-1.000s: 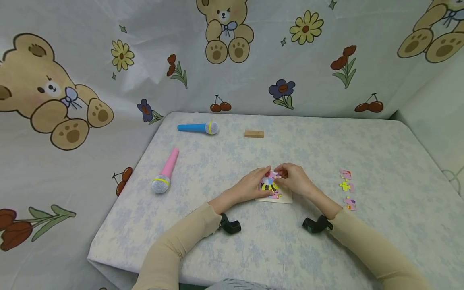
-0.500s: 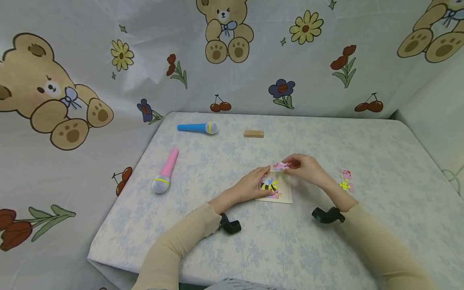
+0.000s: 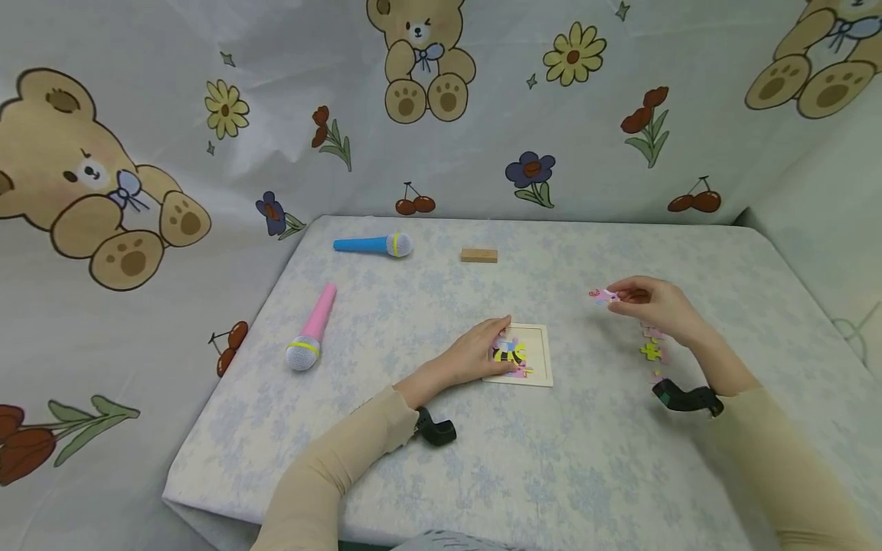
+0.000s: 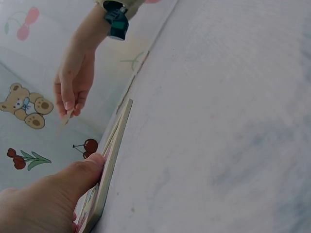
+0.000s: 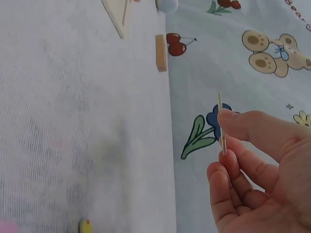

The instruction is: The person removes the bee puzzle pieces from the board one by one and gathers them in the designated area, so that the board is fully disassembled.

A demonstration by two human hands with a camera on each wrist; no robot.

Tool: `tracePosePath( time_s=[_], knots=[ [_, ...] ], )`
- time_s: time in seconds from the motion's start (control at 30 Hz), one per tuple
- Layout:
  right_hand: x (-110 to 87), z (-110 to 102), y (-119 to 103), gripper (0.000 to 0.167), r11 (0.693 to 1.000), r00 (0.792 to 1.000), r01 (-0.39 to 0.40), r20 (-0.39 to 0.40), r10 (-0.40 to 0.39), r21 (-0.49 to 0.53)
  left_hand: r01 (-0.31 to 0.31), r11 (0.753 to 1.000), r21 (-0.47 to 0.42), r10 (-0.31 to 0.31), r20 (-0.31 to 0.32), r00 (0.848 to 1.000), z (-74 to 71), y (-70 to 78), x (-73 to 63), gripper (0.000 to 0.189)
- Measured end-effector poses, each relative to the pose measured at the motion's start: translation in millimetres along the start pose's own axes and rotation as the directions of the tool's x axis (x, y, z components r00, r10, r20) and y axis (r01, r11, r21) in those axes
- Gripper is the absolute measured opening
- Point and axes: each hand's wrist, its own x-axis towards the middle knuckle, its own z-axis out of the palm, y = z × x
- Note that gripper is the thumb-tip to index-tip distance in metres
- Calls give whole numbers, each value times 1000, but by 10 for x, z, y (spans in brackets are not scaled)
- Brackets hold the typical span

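My left hand (image 3: 468, 356) holds the left side of a shallow wooden puzzle board (image 3: 539, 358), its thumb on the near part. In the left wrist view that thumb (image 4: 80, 177) presses along the board's edge. Bee-patterned pieces (image 3: 510, 352) fill the board's lower left; its top and right side show bare wood. Off to the right, my right hand (image 3: 658, 306) pinches a pink puzzle piece (image 3: 602, 295) with red marks, raised above the table. The right wrist view shows this piece (image 5: 220, 101) edge-on between thumb and fingers.
Loose puzzle pieces (image 3: 651, 350), yellow and pink, lie in a column below the right hand, partly covered by the wrist camera (image 3: 685, 398). A blue toy microphone (image 3: 372, 245), a pink one (image 3: 313, 329) and a wooden block (image 3: 478, 255) lie farther back and left.
My right hand has lifted the pink piece off the top of the board and carried it to the right, baring the wood there. The left hand stays on the board.
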Motion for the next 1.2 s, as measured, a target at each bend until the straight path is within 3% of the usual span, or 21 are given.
tracePosePath(
  time_s=[0.43,0.63,0.87,1.2],
  knots=[
    [-54,-67,324,45,1000,997,0,72,1,-9,3,1000,0,-3,-4,1000,9,-21,-7,88],
    [-18,-23,445,46,996,996,-25,87,32,-81,3,1000,-11,-3,-2,1000,-4,2,-14,87],
    [13,21,479,38,983,998,21,66,-9,-183,-9,1000,-3,9,-11,1000,3,-3,-3,87],
    [48,82,492,35,977,996,37,89,-18,-212,-3,1000,0,3,-11,1000,7,-4,-2,87]
  ],
)
